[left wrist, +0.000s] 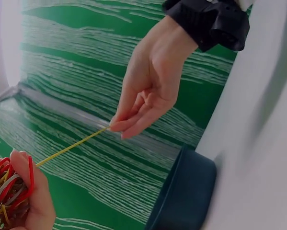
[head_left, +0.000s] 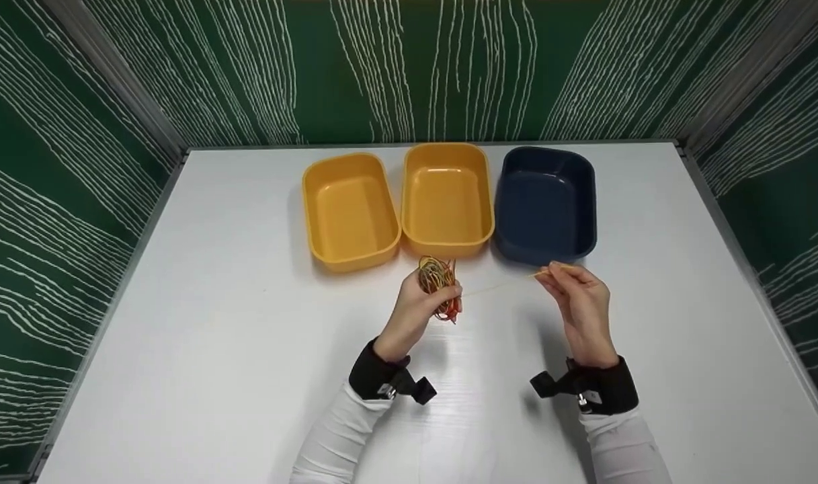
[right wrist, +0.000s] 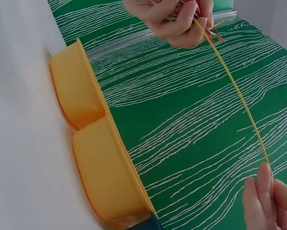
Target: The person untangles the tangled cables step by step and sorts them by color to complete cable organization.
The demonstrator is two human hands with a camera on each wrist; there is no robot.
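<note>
Left bin (head_left: 353,215): on the bench (head_left: 180,349), toward its far edge, leftmost of three in a row.
Middle bin (head_left: 447,205): between its neighbours, just beside both.
Right bin (head_left: 542,208): at the row's right end.
Back panel (head_left: 425,74): upright behind the row, along the bench's far edge.
Left hand (head_left: 415,309): over the bench, before the middle bin, bundle of cords (head_left: 435,279) in its grip.
Right hand (head_left: 587,309): before the right bin, to the right of the bundle.
Strand (left wrist: 74,146): across from bundle to the right hand's fingertips.
</note>
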